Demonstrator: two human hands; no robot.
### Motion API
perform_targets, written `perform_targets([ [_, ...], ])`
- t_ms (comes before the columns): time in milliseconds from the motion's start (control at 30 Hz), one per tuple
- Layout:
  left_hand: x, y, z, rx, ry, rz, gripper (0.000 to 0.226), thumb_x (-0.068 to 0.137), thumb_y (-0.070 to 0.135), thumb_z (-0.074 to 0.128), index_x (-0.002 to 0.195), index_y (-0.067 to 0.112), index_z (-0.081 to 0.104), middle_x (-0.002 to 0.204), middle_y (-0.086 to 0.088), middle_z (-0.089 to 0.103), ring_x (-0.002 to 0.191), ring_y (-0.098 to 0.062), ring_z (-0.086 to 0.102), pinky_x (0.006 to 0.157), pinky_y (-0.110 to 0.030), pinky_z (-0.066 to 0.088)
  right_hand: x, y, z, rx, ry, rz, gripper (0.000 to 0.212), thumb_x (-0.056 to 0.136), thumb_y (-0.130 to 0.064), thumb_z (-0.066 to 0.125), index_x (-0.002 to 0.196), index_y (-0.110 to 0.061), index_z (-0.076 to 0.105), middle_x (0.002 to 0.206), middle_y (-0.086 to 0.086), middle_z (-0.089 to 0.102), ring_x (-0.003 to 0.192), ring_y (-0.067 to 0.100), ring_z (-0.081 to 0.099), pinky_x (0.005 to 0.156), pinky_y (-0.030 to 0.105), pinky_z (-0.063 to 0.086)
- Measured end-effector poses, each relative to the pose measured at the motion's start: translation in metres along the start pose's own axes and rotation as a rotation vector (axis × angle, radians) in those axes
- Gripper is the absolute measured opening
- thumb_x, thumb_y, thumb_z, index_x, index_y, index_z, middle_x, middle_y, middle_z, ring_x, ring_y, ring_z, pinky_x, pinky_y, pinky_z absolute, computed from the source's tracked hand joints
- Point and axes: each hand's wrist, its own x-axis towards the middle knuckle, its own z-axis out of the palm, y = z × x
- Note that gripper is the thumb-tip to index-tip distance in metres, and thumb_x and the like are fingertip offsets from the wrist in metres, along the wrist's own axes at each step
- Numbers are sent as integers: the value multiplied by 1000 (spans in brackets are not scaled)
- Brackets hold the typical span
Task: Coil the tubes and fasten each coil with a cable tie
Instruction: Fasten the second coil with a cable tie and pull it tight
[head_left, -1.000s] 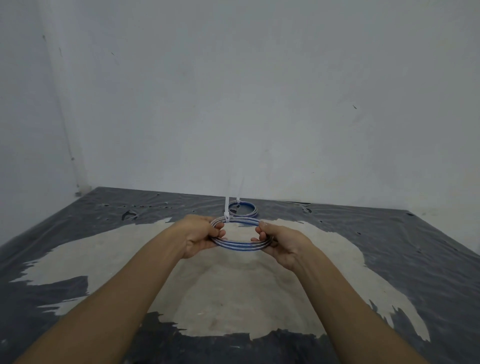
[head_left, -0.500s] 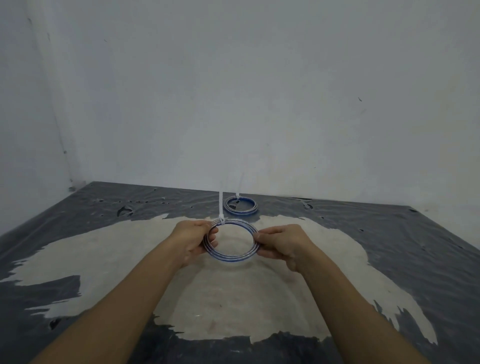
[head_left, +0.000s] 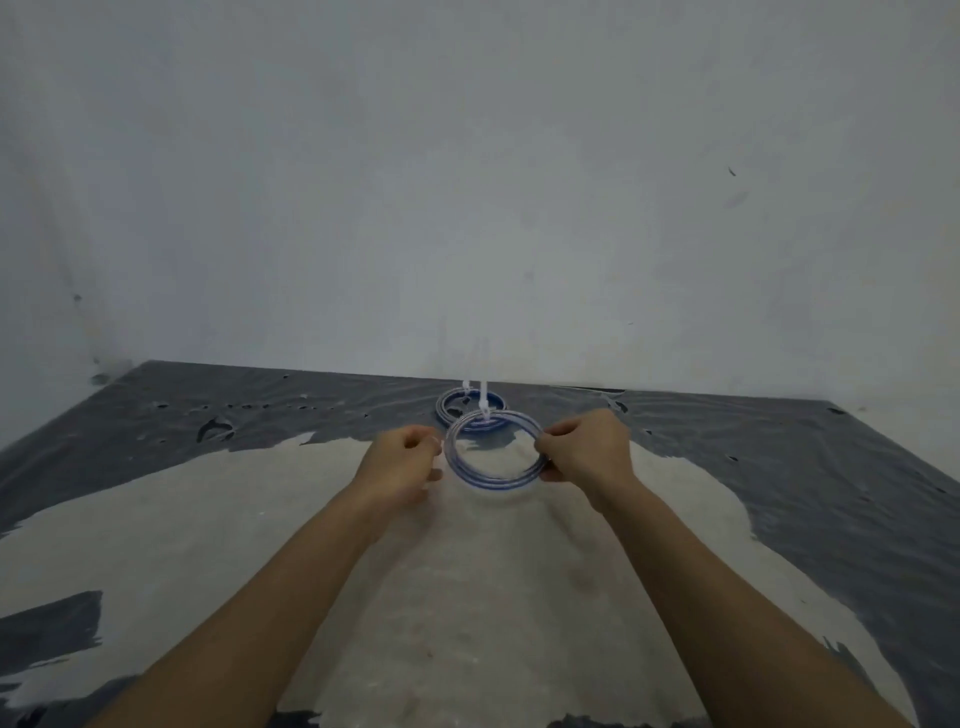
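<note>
Between our hands, the coil (head_left: 493, 451) now faces us as an open ring, tipped up from the flatter hold of a second ago. Our right hand (head_left: 584, 449) pinches its right side; our left hand (head_left: 402, 462) has let go and hangs curled just beside it. With its tie (head_left: 484, 402) on top, we judge this coil fastened, ready to join the tied coil (head_left: 470, 408) beyond.

Clear, blue-striped tube coil (head_left: 493, 480), white cable tie (head_left: 484, 404), dark grey sheet (head_left: 779, 441) with pale worn patch.
</note>
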Motion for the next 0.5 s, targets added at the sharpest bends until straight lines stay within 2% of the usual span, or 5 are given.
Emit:
perform_targets([
  [100, 13, -10, 8, 271, 59, 164, 27, 100, 27, 50, 121, 21, 66, 118, 4, 64, 105, -15, 60, 92, -30, 48, 33, 8, -18, 14, 88, 60, 12, 80, -3, 77, 69, -1, 76, 65, 17, 73, 54, 27, 73, 61, 39, 64],
  [167, 25, -15, 17, 374, 71, 253, 25, 99, 24, 51, 118, 21, 67, 118, 4, 64, 101, -12, 59, 87, -25, 45, 58, 12, -27, 43, 140, 128, 12, 79, -2, 77, 68, 3, 74, 66, 18, 73, 47, 26, 70, 56, 39, 63],
  [267, 47, -22, 32, 525, 124, 339, 22, 97, 23, 53, 115, 23, 66, 120, 3, 62, 101, -13, 58, 89, -28, 46, 94, 15, -33, 93, 196, 199, 12, 77, -1, 78, 80, 9, 73, 69, 17, 71, 37, 21, 64, 39, 29, 56],
  [333, 60, -27, 41, 609, 167, 388, 25, 96, 25, 53, 119, 24, 63, 122, 2, 61, 108, -16, 55, 93, -31, 46, 117, 18, -31, 85, 220, 205, 10, 77, 0, 77, 82, 8, 73, 72, 17, 71, 35, 21, 63, 35, 27, 53],
  [500, 78, -39, 54, 775, 255, 426, 28, 95, 31, 51, 122, 27, 56, 120, 5, 59, 107, -15, 52, 90, -31, 48, 166, 42, -10, -41, 264, 188, 16, 72, -11, 81, 80, 1, 76, 74, 18, 73, 61, 34, 73, 59, 47, 63],
])
